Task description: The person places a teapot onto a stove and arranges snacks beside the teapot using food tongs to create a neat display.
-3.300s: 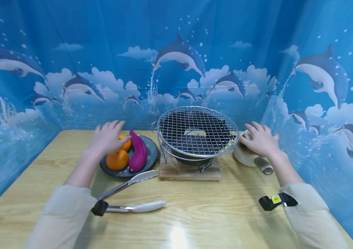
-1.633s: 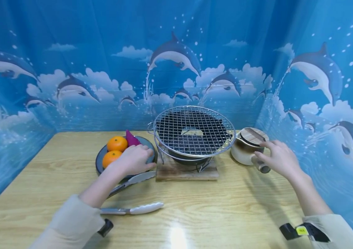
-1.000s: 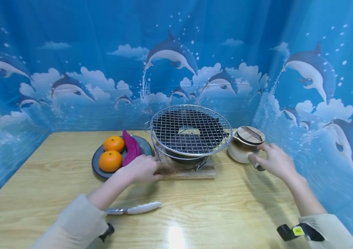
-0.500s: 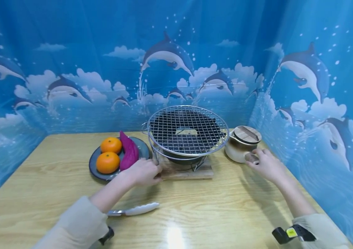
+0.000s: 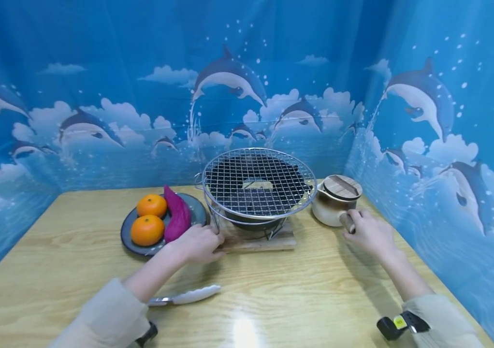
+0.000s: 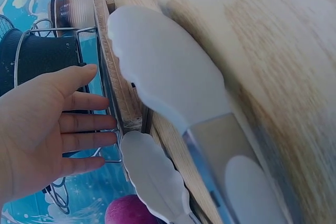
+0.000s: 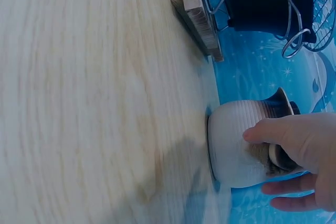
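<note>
My right hand (image 5: 370,234) holds the side handle (image 5: 348,222) of a cream and brown ceramic teapot (image 5: 329,210) with a wooden lid (image 5: 341,187). In the right wrist view the teapot (image 7: 236,140) stands on the table, my thumb lying along its handle. My left hand (image 5: 199,243) is at the left end of the wooden board (image 5: 260,243) under the grill. Its fingers (image 6: 86,123) are straight in the left wrist view, beside the wire stand; whether they touch it I cannot tell. White-tipped tongs (image 6: 168,66) lie spread below that hand, partly hidden by it in the head view.
A round charcoal grill with a wire mesh (image 5: 257,183) stands mid-table on its board. Left of it, a dark plate (image 5: 199,210) bears two oranges (image 5: 148,230) and a purple sweet potato or eggplant-like item (image 5: 177,215). Dolphin-print curtains (image 5: 142,72) enclose the back and sides.
Both hands have come down from raised positions. The left moved across the plate to the board's left end; the right moved onto the teapot's handle and took hold of it. The view has shifted slightly.
</note>
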Action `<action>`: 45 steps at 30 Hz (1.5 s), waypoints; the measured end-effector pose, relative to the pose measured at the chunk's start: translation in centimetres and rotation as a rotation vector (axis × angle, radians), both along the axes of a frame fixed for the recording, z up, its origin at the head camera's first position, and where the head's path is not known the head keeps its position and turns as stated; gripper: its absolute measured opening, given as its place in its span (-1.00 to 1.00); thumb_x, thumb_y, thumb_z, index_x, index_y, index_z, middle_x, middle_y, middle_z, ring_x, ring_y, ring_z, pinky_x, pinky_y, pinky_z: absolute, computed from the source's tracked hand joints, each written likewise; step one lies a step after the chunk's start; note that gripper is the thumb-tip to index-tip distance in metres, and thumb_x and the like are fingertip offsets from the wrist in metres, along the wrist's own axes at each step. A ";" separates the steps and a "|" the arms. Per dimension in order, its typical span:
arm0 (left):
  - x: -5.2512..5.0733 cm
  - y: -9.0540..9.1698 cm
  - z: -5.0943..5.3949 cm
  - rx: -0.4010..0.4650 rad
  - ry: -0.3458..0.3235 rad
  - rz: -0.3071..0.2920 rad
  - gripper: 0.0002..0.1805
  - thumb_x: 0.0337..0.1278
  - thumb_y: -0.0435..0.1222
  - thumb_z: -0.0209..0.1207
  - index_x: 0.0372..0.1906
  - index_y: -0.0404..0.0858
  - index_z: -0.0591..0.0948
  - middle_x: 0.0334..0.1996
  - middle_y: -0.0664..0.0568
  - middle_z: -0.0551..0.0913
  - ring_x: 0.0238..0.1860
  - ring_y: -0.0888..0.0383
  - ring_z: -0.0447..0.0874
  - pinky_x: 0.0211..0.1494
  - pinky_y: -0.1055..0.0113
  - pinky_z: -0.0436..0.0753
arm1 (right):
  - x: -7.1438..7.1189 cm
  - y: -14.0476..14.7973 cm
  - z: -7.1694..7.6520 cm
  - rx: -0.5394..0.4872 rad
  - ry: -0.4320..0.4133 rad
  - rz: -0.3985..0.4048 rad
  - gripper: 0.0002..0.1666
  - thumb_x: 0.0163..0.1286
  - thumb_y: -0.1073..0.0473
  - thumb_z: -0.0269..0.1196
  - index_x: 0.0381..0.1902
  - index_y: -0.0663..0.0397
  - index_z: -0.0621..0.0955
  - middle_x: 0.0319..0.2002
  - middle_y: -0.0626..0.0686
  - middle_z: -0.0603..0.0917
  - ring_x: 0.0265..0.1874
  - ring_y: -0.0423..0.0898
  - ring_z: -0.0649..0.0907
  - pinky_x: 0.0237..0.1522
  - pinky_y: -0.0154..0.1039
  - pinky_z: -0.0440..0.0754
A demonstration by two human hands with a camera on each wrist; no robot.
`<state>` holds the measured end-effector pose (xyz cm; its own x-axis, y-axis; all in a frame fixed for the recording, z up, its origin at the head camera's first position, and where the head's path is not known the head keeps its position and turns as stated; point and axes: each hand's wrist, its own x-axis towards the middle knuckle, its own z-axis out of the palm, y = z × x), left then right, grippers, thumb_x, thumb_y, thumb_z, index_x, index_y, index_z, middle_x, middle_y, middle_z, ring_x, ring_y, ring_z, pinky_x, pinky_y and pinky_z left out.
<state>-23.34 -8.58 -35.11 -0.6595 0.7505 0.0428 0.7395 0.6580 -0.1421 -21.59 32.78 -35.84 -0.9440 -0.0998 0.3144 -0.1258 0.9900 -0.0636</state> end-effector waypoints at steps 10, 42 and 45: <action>0.2 -0.2 0.0 0.013 -0.001 0.014 -0.68 0.07 -0.01 0.19 -0.58 -0.11 0.48 -0.58 0.09 0.45 -0.39 0.06 0.55 -0.35 0.15 0.45 | -0.4 0.0 -0.6 0.061 0.124 0.077 -0.58 -0.07 0.16 0.34 -0.25 0.13 0.44 -0.40 0.19 0.53 -0.58 0.15 0.54 -0.74 -0.03 0.35; -0.1 0.2 -0.2 0.011 -0.029 0.001 -0.69 0.07 -0.01 0.20 -0.57 -0.11 0.47 -0.59 0.12 0.41 -0.39 0.08 0.52 -0.36 0.14 0.43 | -2.0 1.4 -2.9 0.225 0.669 0.288 -0.77 -0.04 0.15 0.11 -0.48 0.24 0.45 -0.62 0.23 0.56 -0.65 0.23 0.53 -0.58 0.03 0.36; -0.1 0.2 -0.1 0.012 -0.026 -0.005 -0.69 0.06 -0.01 0.20 -0.56 -0.11 0.48 -0.58 0.11 0.41 -0.38 0.08 0.53 -0.35 0.14 0.43 | -1.7 1.7 -2.9 0.224 0.643 0.265 -0.72 -0.06 0.11 0.19 -0.46 0.23 0.47 -0.58 0.25 0.58 -0.61 0.24 0.55 -0.54 0.05 0.39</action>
